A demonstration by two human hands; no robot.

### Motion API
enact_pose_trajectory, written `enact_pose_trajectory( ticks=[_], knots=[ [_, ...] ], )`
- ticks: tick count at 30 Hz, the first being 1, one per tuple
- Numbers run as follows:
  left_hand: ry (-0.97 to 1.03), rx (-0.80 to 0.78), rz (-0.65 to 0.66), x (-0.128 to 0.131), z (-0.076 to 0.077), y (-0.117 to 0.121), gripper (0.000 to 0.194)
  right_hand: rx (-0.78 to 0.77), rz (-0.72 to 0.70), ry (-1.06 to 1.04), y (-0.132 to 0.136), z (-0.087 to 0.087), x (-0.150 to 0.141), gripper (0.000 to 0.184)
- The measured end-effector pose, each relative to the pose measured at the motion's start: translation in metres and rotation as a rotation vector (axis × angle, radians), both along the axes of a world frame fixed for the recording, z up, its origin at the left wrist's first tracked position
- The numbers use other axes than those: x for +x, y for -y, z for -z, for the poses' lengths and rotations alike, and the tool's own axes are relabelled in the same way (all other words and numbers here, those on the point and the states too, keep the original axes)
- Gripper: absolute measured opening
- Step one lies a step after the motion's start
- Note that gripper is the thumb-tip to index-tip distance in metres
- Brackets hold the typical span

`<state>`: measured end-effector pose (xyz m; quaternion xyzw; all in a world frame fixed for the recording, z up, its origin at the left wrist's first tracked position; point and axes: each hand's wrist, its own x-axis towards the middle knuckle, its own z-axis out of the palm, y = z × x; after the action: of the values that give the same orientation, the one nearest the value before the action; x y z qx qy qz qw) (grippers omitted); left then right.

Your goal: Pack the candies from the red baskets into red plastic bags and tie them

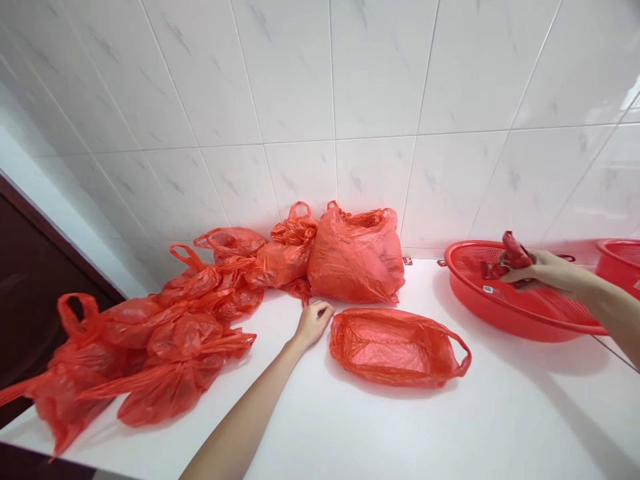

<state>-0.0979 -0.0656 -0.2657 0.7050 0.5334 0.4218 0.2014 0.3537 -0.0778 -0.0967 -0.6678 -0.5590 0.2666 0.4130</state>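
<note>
An open red plastic bag (pixel 385 347) lies on the white table, its mouth facing up and a handle loop at its right end. My left hand (pixel 314 321) is closed at the bag's left end, fingers curled at its edge; the handle on that side is hidden. Over a shallow red plastic basket (pixel 520 323), my right hand (pixel 547 272) grips small dark red wrapped packets (pixel 514 255). What the packets contain cannot be seen. A small white label (pixel 488 289) shows inside the basket.
Several tied red bags (pixel 175 347) crowd the table's left side. A large full red bag (pixel 357 257) stands against the tiled wall (pixel 375 73). Another red basket (pixel 620 263) is at the right edge. Small red packets (pixel 407 261) lie by the wall on the white table (pixel 390 433).
</note>
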Motion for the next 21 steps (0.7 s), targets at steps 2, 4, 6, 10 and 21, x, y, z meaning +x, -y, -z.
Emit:
enact_pose_trajectory(
  ticks=[2,4,6,10,21],
  knots=[
    [0.003,-0.004,-0.001,0.000,-0.001,0.000,0.025,-0.127,-0.227,-0.110,0.008,-0.009,-0.027,0.015],
    [0.007,-0.013,-0.001,0.000,-0.001,0.000,0.025,-0.171,-0.428,-0.095,0.014,-0.013,-0.058,0.028],
    [0.014,-0.022,-0.003,0.000,-0.001,0.001,0.025,-0.235,-0.618,-0.040,0.018,-0.008,-0.089,0.027],
    [0.028,-0.030,-0.009,0.000,-0.001,0.003,0.024,-0.418,-0.773,0.114,0.017,0.025,-0.137,0.036],
    [0.103,-0.023,0.002,0.003,-0.007,0.008,0.024,-0.204,-0.803,0.592,0.038,0.074,-0.177,0.053]
  ],
)
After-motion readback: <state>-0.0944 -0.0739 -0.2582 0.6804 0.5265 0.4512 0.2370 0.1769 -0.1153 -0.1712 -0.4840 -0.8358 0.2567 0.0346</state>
